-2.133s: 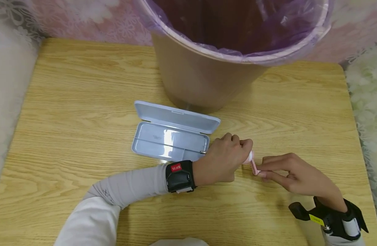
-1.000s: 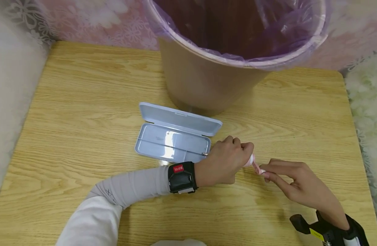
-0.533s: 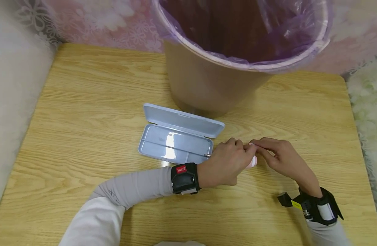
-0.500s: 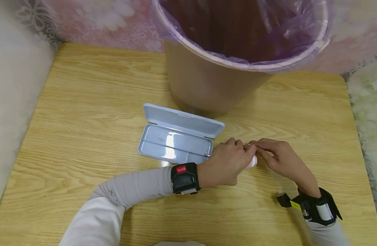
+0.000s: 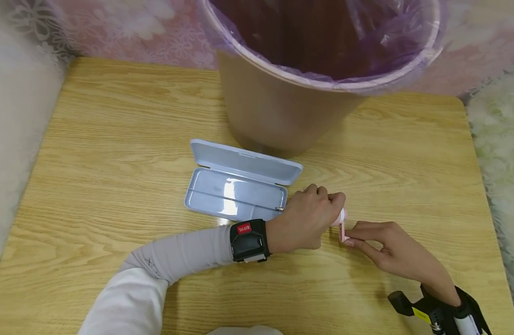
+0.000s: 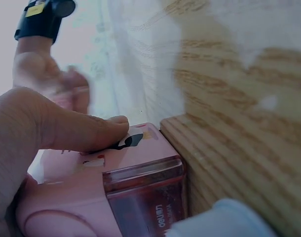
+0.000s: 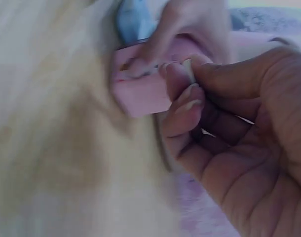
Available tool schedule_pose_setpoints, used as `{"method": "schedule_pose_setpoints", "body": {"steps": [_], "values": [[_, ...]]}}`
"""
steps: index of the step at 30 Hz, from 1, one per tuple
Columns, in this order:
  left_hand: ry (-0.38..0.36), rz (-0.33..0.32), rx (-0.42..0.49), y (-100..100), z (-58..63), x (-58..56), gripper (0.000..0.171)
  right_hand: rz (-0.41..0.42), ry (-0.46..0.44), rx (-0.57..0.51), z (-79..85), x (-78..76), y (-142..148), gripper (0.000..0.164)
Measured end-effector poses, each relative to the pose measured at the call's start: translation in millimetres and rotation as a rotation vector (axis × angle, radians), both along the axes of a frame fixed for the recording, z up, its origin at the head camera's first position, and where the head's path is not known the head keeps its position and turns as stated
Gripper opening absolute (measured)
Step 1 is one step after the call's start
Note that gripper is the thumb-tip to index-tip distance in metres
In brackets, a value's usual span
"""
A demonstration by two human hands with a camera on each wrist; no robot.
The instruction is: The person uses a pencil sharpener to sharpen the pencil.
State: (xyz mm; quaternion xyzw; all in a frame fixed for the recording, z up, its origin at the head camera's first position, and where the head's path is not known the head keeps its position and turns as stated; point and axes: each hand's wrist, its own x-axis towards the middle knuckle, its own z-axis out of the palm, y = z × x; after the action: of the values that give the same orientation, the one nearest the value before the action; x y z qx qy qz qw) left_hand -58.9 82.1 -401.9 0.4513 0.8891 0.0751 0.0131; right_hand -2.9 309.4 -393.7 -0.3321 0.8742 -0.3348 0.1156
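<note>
My left hand grips a pink crank pencil sharpener on the table, its thumb across the printed top. A dark see-through window with lettering shows on the sharpener's side in the left wrist view. In the head view most of its body is hidden behind that hand. On its right side the pink crank arm points down toward me. My right hand pinches the crank's pale knob between thumb and fingers. A small metallic end shows by the left hand, overlapping the pencil case.
A light blue pencil case lies with its lid raised, just left of my left hand. Behind it stands a large bin with a purple liner. The wooden table meets a flowered wall covering at the back.
The crank has swung round from up beside my left fingers to pointing down, carried by my right hand. My left hand keeps its grip on the sharpener.
</note>
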Motion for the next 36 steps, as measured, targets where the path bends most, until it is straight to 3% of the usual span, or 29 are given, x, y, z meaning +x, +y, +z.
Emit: {"method": "schedule_pose_setpoints", "body": {"steps": [8, 13, 17, 21, 24, 30, 36], "values": [[-0.006, 0.008, 0.025, 0, 0.2, -0.6, 0.031, 0.019, 0.059, -0.023, 18.4, -1.9, 2, 0.034], [0.008, 0.003, 0.006, 0, 1.1, -0.9, 0.033, -0.042, 0.177, -0.043, 27.2, -7.7, 4, 0.024], [0.028, 0.004, 0.012, 0, 0.4, -0.9, 0.034, -0.127, 0.229, -0.045, 26.7, -23.8, 2, 0.022], [0.046, 0.003, 0.026, 1, -0.4, 0.9, 0.038, -0.204, 0.166, -0.021, 14.4, -44.8, 2, 0.028], [0.045, 0.003, 0.026, 3, -0.2, 2.9, 0.041, -0.195, 0.078, 0.010, -1.2, -54.1, 6, 0.028], [0.023, 0.004, 0.015, 4, 0.5, 3.7, 0.039, -0.132, -0.046, 0.059, -20.9, -49.1, 8, 0.028], [-0.039, -0.003, 0.007, 0, 1.0, -0.4, 0.040, -0.139, -0.046, 0.100, -23.6, -42.1, 3, 0.029]]}}
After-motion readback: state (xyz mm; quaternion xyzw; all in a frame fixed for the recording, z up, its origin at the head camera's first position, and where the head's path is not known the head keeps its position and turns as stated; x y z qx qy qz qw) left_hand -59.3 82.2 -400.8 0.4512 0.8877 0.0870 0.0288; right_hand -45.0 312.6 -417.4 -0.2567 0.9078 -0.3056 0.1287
